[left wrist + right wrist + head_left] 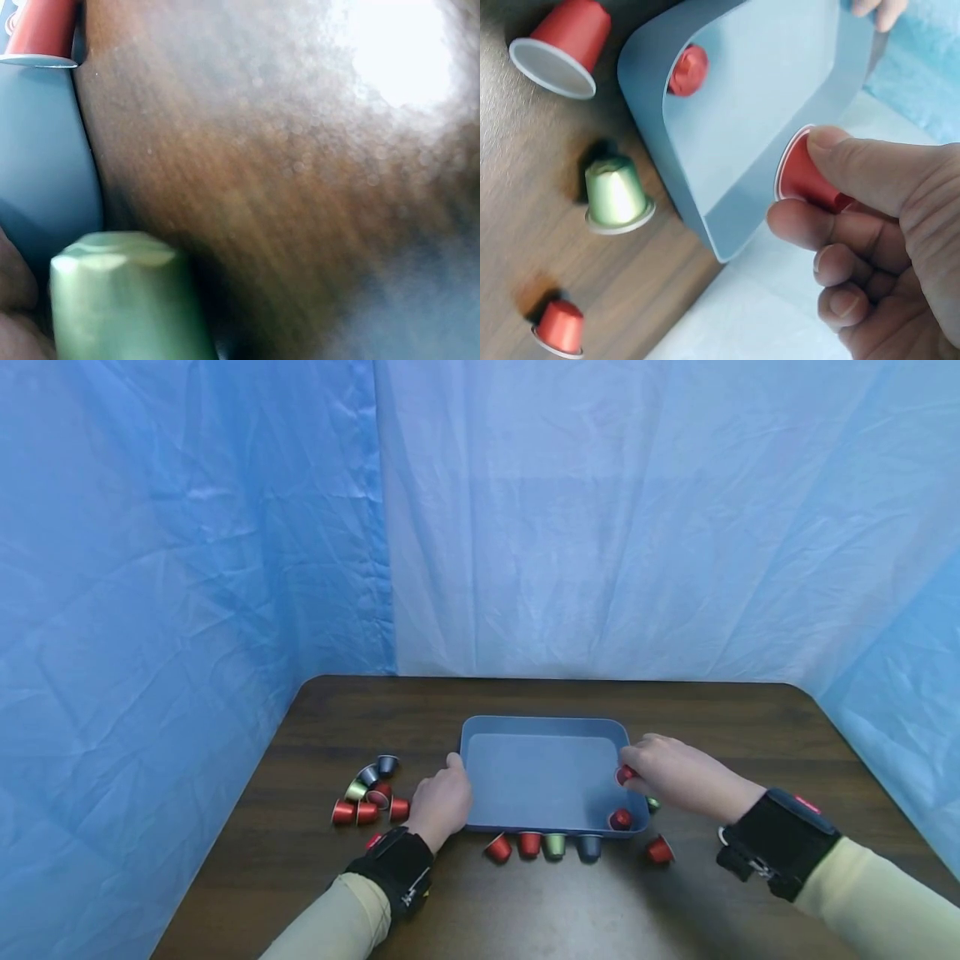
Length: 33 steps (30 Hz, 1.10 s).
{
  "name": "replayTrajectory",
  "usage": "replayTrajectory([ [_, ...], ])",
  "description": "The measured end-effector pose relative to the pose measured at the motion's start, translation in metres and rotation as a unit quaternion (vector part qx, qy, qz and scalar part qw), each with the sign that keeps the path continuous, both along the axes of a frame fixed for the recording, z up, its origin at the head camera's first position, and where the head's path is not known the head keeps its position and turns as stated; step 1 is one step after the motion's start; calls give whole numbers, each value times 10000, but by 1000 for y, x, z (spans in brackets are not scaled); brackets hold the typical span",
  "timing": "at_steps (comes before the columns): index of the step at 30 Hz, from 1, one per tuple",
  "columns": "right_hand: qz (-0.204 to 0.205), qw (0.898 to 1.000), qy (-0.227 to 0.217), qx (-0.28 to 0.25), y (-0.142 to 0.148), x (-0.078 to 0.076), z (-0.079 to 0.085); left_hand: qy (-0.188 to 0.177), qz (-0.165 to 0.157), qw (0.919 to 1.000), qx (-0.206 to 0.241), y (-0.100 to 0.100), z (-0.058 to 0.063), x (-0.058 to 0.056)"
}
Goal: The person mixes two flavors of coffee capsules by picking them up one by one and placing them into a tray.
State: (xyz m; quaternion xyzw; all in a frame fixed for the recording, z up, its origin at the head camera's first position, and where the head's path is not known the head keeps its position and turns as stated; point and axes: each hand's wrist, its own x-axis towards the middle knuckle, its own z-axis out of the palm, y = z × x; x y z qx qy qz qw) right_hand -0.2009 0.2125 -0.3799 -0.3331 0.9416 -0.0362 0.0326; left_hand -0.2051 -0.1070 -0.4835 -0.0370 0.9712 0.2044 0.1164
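Note:
A shallow blue-grey tray [543, 777] lies on the table. My right hand [671, 777] is at its right edge, pinching a red coffee capsule [806, 176] between thumb and forefinger over the rim. Another red capsule [620, 819] lies inside the tray's near right corner. At the left edge my left hand [441, 800] grips the rim; its fingertips [887, 13] show at the far wall in the right wrist view. Just outside the right edge stands a green capsule [616, 191], partly hidden by my right hand in the head view.
Several red, green and blue capsules [366, 812] cluster left of my left hand. In front of the tray stand red capsules [529, 844], a green capsule [554, 846] and a blue capsule [588, 847]. One red capsule [660, 850] lies tipped near the right corner. Blue sheets [525, 527] hang behind.

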Motion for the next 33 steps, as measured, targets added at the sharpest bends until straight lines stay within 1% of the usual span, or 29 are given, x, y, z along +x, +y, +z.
replayTrajectory([
  [3, 7, 10000, -70, 39, -5, 0, -5, -2, -2, 10000, -11, 0, 0, 1],
  [9, 77, 9993, -350, 64, -16, 2, -15, -42, 16, 10000, 35, 1, 1, 1],
  [12, 53, 9990, -401, 178, -20, 4, -21, -63, 34, 10000, 41, 1, 1, 1],
  [16, 197, 9991, -307, 219, -23, 6, -29, -44, 35, 10000, -5, 1, 1, 1],
  [20, 535, 9983, -119, 207, -24, 6, -35, -10, 29, 10000, -32, 1, 0, 1],
  [23, 872, 9958, 69, 254, -25, 6, -39, -71, 78, 9999, 7, 1, 0, 1],
  [27, 1198, 9919, 283, 315, -25, 6, -44, -145, 113, 9998, 39, 2, 0, 0],
  [33, 1385, 9893, 353, 283, -24, 5, -51, -160, 126, 9998, 66, 1, 0, -1],
])
